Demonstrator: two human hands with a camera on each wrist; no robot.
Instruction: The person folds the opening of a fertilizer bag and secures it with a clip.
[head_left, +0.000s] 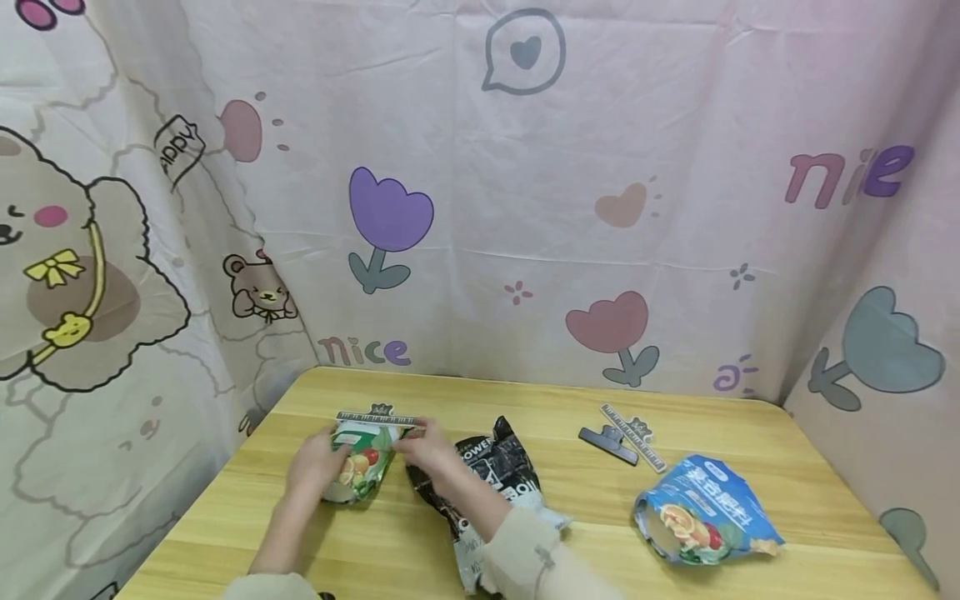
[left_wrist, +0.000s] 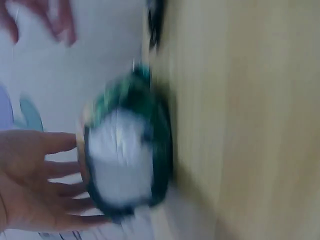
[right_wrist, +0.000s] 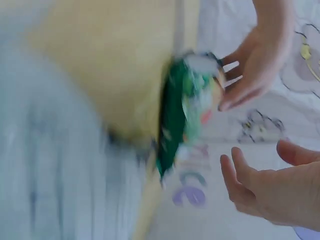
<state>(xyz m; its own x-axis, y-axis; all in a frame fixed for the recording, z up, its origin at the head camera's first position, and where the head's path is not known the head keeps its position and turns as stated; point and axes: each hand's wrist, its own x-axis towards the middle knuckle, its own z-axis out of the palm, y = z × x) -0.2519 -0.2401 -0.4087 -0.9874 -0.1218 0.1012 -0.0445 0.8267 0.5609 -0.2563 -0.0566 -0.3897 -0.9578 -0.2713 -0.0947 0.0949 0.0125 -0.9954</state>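
Note:
A green bag (head_left: 365, 458) printed with fruit lies on the table at the left in the head view. Across its far edge sits a long clip (head_left: 377, 417) with a piano-key pattern. My left hand (head_left: 315, 462) touches the bag's left side; the left wrist view shows this hand (left_wrist: 37, 182) with its fingers stretched out against the bag (left_wrist: 122, 150). Beside the clip's right end is my right hand (head_left: 433, 454). In the right wrist view that hand (right_wrist: 275, 190) has loose fingers, apart from the green bag (right_wrist: 187, 105).
A crumpled black-and-white bag (head_left: 498, 462) lies under my right forearm. Farther right are a blue bag (head_left: 705, 512) with fruit on it, a dark clip (head_left: 609, 444) and a piano-key clip (head_left: 633, 437). A printed curtain (head_left: 480, 208) hangs behind the table (head_left: 585, 533).

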